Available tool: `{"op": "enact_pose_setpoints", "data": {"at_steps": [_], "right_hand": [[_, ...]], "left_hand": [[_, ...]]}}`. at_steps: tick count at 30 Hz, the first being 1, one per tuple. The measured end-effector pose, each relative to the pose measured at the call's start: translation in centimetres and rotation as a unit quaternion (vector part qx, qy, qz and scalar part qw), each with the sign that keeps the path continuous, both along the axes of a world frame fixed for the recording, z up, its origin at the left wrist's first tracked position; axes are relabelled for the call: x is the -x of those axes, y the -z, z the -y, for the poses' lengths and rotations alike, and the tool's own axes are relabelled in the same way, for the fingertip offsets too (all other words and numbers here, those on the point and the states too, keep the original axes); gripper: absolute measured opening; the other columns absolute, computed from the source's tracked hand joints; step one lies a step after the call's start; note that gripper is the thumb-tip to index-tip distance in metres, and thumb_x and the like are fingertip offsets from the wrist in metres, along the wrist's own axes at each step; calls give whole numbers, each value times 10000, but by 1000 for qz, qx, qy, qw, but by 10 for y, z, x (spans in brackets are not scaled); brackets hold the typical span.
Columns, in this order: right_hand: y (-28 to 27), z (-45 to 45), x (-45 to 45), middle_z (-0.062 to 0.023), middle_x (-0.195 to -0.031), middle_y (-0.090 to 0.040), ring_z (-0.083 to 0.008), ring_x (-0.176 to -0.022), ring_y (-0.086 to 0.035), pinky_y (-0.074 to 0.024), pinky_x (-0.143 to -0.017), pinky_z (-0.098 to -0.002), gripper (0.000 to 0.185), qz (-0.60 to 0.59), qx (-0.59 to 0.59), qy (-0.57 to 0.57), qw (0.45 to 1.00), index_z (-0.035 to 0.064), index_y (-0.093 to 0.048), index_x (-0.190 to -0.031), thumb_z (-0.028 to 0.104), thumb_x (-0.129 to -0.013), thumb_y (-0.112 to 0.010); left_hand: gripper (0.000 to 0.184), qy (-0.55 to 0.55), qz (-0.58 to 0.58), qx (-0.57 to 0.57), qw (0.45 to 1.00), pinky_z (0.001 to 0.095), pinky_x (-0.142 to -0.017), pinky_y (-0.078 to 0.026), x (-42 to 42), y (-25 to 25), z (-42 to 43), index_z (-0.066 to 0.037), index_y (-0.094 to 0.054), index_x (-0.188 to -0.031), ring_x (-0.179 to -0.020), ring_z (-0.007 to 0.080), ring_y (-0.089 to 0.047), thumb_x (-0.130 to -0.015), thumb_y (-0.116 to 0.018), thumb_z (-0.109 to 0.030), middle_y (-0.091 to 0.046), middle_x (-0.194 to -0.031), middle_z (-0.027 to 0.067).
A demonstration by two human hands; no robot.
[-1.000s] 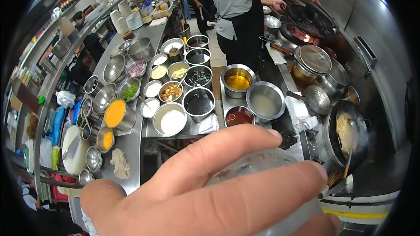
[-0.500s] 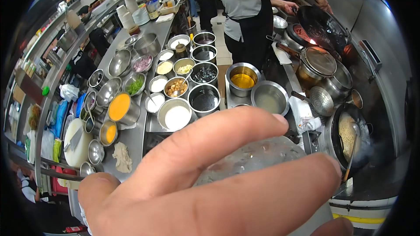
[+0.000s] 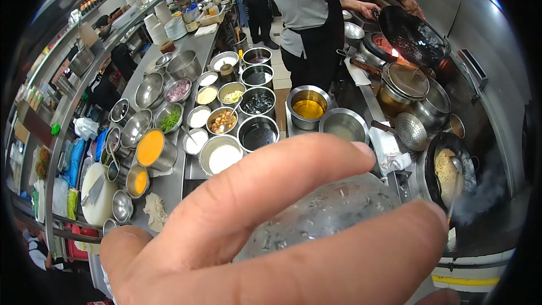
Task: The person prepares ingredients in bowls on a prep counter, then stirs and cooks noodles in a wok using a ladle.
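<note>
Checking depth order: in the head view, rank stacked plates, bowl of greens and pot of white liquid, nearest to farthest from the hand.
1. Pot of white liquid: just beyond the hand.
2. Bowl of greens: farther, left.
3. Stacked plates: far back, left.

A person's hand (image 3: 214, 274) spans the bottom centre before a partly hidden object (image 3: 333, 209), with clustered pots (image 3: 222, 141) mid-frame behind it. Left of these, a counter (image 3: 178, 192) bears a sauce pot (image 3: 165, 155) between a bowl of chopped greens (image 3: 178, 126) behind and a cloth (image 3: 154, 212) in front, with a cleaver (image 3: 96, 189) on a cutting board (image 3: 101, 212) further left. At right, a ladle (image 3: 457, 181) lies in a noodle wok (image 3: 470, 161) below a skimmer (image 3: 410, 131); a co-worker (image 3: 305, 22) stands at upper centre.
</note>
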State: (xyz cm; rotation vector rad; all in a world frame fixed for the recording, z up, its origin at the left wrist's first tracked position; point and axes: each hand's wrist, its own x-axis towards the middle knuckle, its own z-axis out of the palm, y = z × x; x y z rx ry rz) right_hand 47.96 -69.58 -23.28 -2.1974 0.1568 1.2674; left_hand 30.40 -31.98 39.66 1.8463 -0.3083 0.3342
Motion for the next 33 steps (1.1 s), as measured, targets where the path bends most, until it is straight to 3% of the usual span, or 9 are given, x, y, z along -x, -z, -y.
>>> {"op": "enact_pose_setpoints", "data": {"at_steps": [9,20,33], "right_hand": [[-6,-6,-2,-137,-707,-652,-230,-555,-645,-554,-489,-369,207,-27,12,23,999,-55,-674,-842,148,-820,-708],[4,-8,-7,-119,-744,-686,-215,-587,-672,-541,-496,-352,272,-34,28,-8,999,-42,-686,-972,191,-834,-707],[3,-8,-9,-97,-782,-709,-193,-681,-706,-543,-530,-346,238,-26,49,-56,997,1,-711,-881,234,-838,-702]], "left_hand": [[719,2,1,5,1000,412,-972,-470,-4,-6,3,37,-564,-1224,-1162,314,-585,-615,-852,-212,-580,-1257,230],[758,6,26,21,999,407,-968,-470,-23,-17,21,42,-554,-1235,-1168,309,-581,-581,-860,-189,-576,-1267,230],[807,-29,-10,31,999,401,-962,-471,-10,-20,9,49,-543,-1248,-1176,304,-576,-541,-869,-162,-571,-1279,230]]}}
